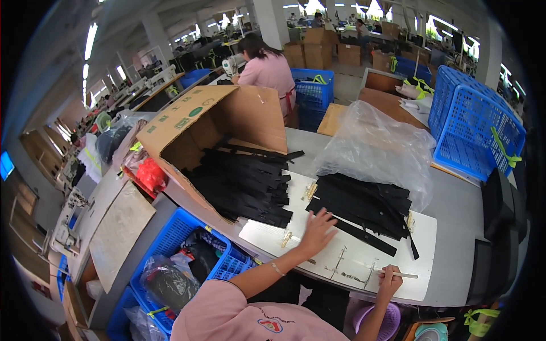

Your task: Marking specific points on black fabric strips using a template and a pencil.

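My left hand (pixel 315 230) lies flat with fingers spread on a white board (pixel 352 256), its fingertips touching a pile of black fabric strips (pixel 364 206). My right hand (pixel 388 279) grips a thin pale stick (pixel 405 275) near the board's front edge. A second, larger heap of black strips (pixel 242 184) spills out of a tipped cardboard box (pixel 199 122) to the left. Small brass clips (pixel 286 238) sit on the board's edges.
A crumpled clear plastic bag (pixel 375 145) lies behind the strips. Blue crates stand at the right (pixel 475 125) and lower left (pixel 170 244). A person in pink (pixel 267 71) works at a sewing machine behind the box. Black items stand at the table's right end (pixel 503 227).
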### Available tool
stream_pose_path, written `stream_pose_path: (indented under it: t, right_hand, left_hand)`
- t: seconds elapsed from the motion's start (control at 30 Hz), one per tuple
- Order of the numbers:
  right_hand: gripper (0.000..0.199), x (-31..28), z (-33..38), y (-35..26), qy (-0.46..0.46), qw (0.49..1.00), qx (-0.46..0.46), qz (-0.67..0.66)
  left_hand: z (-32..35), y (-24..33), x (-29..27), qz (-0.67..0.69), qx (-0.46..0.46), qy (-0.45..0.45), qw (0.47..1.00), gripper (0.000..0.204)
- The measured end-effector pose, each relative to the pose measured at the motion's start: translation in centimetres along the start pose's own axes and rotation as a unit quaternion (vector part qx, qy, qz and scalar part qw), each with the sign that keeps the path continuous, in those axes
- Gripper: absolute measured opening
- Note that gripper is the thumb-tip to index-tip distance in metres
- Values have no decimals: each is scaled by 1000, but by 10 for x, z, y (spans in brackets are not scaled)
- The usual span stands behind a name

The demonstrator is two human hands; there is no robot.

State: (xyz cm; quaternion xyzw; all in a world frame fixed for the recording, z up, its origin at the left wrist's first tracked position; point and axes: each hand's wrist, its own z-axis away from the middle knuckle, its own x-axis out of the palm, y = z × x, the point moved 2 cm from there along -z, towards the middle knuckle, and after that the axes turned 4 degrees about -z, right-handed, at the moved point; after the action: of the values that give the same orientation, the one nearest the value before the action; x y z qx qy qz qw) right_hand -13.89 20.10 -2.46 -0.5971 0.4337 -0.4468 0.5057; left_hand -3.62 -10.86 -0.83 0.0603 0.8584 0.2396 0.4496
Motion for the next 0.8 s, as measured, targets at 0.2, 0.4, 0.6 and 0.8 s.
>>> stream_pose_path:
  t: [0.2, 0.4, 0.6, 0.8]
  right_hand:
    - [25, -1, -6, 7, 2, 1000, -14, 12]
    - [25, -1, -6, 12, 6, 1000, -10, 28]
    - [24, 3, -4, 9, 6, 999, 0, 32]
    - [19, 15, -5, -5, -15, 996, -15, 84]
  left_hand:
    - [15, -117, -104, -249, -101, 112, 957, 52]
    - [30, -132, -108, -227, -163, 102, 955, 63]
    - [53, -115, -121, -197, -175, 67, 962, 65]
    - [56, -110, -122, -176, -158, 69, 969, 60]
